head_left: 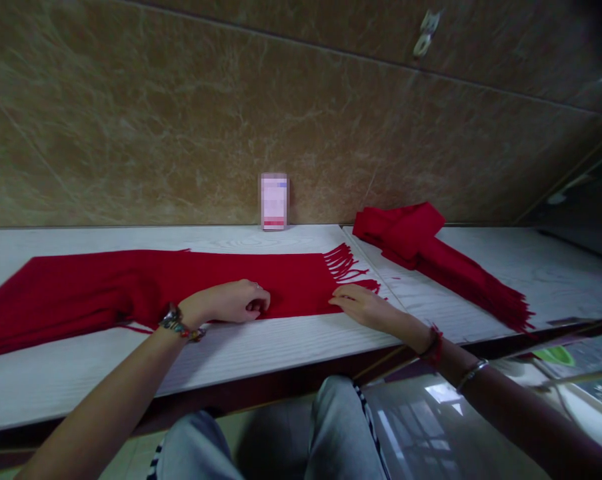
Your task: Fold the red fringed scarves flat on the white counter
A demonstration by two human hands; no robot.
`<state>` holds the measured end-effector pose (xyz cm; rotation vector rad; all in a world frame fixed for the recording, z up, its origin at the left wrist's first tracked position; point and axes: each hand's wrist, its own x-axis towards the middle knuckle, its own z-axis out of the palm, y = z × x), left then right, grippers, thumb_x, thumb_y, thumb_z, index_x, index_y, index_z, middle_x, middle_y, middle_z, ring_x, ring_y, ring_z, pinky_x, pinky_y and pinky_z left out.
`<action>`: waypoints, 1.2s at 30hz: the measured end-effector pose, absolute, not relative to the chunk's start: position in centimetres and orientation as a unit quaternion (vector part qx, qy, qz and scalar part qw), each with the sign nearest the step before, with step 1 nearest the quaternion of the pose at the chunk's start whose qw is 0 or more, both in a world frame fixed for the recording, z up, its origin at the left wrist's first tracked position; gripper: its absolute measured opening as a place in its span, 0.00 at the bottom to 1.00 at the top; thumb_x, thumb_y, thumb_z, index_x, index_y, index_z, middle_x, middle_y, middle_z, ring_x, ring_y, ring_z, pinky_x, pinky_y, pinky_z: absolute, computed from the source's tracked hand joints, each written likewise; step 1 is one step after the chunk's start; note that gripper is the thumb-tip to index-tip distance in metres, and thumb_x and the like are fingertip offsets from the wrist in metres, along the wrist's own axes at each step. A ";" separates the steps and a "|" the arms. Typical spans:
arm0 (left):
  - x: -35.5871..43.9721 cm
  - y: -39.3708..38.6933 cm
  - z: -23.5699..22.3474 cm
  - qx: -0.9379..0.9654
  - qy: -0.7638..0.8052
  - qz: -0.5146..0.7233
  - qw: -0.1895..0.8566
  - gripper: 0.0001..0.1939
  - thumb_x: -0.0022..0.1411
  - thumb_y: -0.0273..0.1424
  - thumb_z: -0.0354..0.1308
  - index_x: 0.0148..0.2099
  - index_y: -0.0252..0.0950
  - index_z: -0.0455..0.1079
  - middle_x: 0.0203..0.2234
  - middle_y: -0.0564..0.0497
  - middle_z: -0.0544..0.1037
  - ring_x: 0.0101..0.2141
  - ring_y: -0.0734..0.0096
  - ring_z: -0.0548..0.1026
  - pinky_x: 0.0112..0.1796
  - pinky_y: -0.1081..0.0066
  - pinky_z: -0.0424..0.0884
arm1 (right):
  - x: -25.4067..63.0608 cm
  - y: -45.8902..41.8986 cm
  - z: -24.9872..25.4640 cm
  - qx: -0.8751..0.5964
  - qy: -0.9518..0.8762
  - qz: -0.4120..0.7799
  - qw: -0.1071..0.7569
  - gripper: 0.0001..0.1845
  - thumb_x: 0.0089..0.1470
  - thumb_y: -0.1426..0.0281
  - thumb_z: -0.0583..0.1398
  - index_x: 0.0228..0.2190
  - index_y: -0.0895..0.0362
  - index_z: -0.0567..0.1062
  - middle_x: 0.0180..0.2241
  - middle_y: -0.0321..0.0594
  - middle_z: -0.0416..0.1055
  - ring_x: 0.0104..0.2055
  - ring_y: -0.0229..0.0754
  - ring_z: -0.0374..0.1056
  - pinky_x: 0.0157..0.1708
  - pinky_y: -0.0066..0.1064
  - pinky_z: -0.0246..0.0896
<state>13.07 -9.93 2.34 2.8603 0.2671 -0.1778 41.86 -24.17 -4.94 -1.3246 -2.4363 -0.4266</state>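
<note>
A red fringed scarf [285, 277] lies stretched along the white tabletop, flat toward its fringe and bunched farther left. My left hand [235, 301] rests on the scarf's near half with its fingers curled in; whether they grip any cloth is hidden. Close to the fringe, my right hand [359, 304] has its thumb and fingers together on the scarf's near corner. Bracelets circle both wrists. To the right, a second red scarf [411, 240] lies loosely folded, its fringe pointing toward the near edge.
A small pale box-like item [274, 203], blurred out, stands against the brown marbled wall [181, 133]. The white tabletop [261, 343] has a seam between the scarves. My knees are below its near edge. A green item [555, 355] shows at the lower right.
</note>
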 end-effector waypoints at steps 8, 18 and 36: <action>13.1 -10.4 2.0 0.990 0.106 -0.027 0.084 0.11 0.56 0.33 0.53 0.42 0.36 0.67 0.38 0.48 0.71 0.38 0.68 0.70 0.39 0.72 0.65 | 41.6 -24.2 -4.3 -0.481 -0.857 -0.064 0.175 0.17 0.57 0.73 0.52 0.48 0.57 0.68 0.42 0.46 0.70 0.45 0.42 0.66 0.44 0.37 0.65; 13.6 -11.9 0.9 0.988 0.142 -0.018 -0.058 0.27 0.55 0.16 0.44 0.56 0.38 0.56 0.50 0.44 0.68 0.47 0.66 0.69 0.41 0.70 0.67 | 40.3 -23.9 -1.9 -0.493 -0.861 -0.086 0.090 0.20 0.52 0.78 0.53 0.48 0.59 0.68 0.43 0.47 0.72 0.45 0.43 0.68 0.45 0.37 0.63; 14.9 -12.0 0.6 0.972 0.215 0.033 -0.087 0.13 0.61 0.21 0.44 0.44 0.35 0.66 0.38 0.44 0.71 0.38 0.65 0.71 0.33 0.70 0.70 | 39.3 -23.0 -3.6 -0.501 -0.825 -0.244 0.089 0.12 0.53 0.81 0.52 0.33 0.60 0.74 0.30 0.44 0.73 0.32 0.42 0.66 0.35 0.33 0.60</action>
